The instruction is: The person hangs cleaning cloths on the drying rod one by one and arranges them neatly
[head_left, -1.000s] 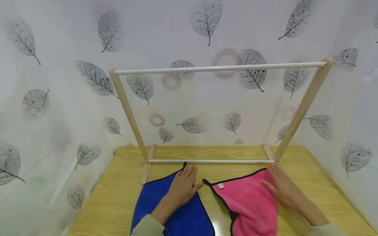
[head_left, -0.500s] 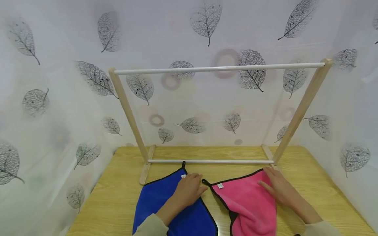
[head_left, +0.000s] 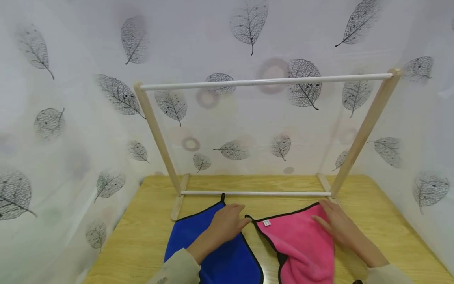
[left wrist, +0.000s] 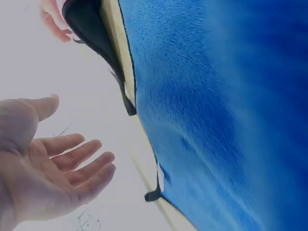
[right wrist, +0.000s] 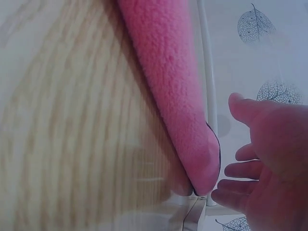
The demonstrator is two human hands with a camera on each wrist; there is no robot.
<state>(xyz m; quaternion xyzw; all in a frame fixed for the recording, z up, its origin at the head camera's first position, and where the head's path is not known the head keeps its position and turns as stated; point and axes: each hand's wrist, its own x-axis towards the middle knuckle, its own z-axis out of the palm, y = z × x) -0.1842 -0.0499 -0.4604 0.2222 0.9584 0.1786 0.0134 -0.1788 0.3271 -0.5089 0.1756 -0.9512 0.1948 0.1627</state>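
A blue towel [head_left: 227,258] with black edging lies flat on the table, its hanging loop pointing toward the rack. My left hand [head_left: 227,223] hovers over its right edge, fingers loosely extended; the left wrist view shows that hand [left wrist: 57,168] holding nothing, apart from the towel [left wrist: 192,96]. To the right lies a pink towel [head_left: 301,240], rumpled at the front, with a white tag and a dark underside fold. My right hand [head_left: 340,227] is at its far right corner. In the right wrist view the fingers are relaxed beside the pink towel [right wrist: 168,72]; contact is unclear.
Behind the towels stands a rack with wooden uprights [head_left: 365,130], a white top rail [head_left: 266,82] and a white lower rail [head_left: 255,193]. The wooden table [head_left: 120,244] meets a leaf-patterned curtain [head_left: 241,118] at the back and sides.
My left hand has slid right and lifted off the blue towel's far corner, uncovering the loop. The right hand stays by the pink corner almost unmoved. The head view has shifted slightly.
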